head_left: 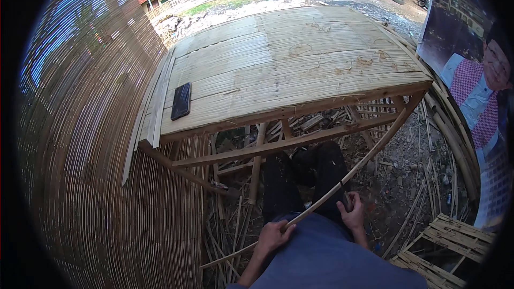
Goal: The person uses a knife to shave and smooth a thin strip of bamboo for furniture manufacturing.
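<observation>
A long, thin bamboo strip (pixel 316 204) runs slantwise across my lap, from low on the left up to the right toward the table's near right corner. My left hand (pixel 276 235) is closed around it near my waist. Over my right thigh, my right hand (pixel 353 215) grips a knife (pixel 347 198) by its dark handle. The knife's narrow dark blade reaches up to the strip and seems to touch it; the exact contact is too small to tell. The strip's far end overlaps the table edge in view.
A bamboo-slat table (pixel 241 69) stands before me, with a dark phone (pixel 181 100) at its left and curled shavings (pixel 365 61) at its right. A woven bamboo screen (pixel 107 144) flanks the left, a printed banner (pixel 466 91) the right. Bamboo scraps litter the ground; a slatted frame (pixel 455 241) sits lower right.
</observation>
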{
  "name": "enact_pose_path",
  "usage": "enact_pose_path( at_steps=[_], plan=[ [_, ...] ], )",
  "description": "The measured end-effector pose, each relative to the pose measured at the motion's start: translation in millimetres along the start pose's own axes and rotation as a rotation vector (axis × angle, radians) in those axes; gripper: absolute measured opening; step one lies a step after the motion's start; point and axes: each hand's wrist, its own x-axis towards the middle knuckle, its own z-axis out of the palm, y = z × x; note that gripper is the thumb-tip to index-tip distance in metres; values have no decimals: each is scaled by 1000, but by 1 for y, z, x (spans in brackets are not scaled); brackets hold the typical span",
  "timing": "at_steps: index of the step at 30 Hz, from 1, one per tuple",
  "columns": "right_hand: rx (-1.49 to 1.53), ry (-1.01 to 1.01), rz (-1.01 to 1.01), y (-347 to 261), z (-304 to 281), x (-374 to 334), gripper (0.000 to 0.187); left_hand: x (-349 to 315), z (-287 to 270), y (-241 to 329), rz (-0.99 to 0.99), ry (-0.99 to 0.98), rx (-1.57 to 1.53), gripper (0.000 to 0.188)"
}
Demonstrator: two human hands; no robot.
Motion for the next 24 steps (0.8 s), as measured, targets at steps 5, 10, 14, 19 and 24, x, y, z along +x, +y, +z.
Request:
enact_pose_path(
  at_steps=[5,10,14,19,24],
  plan=[
    [12,-8,8,-2,9,21,50,15,-13,5,-48,-124,134,35],
    [-107,-47,84,-18,17,45,55,32,-24,13,5,-164,223,32],
    [-98,-78,53,-26,23,58,55,38,-32,12,43,-87,231,31],
    [-238,-183,-54,-45,25,75,53,34,-31,6,22,6,188,28],
    [-304,-249,-261,-63,45,92,54,24,-23,-14,10,167,69,20]
  ],
)
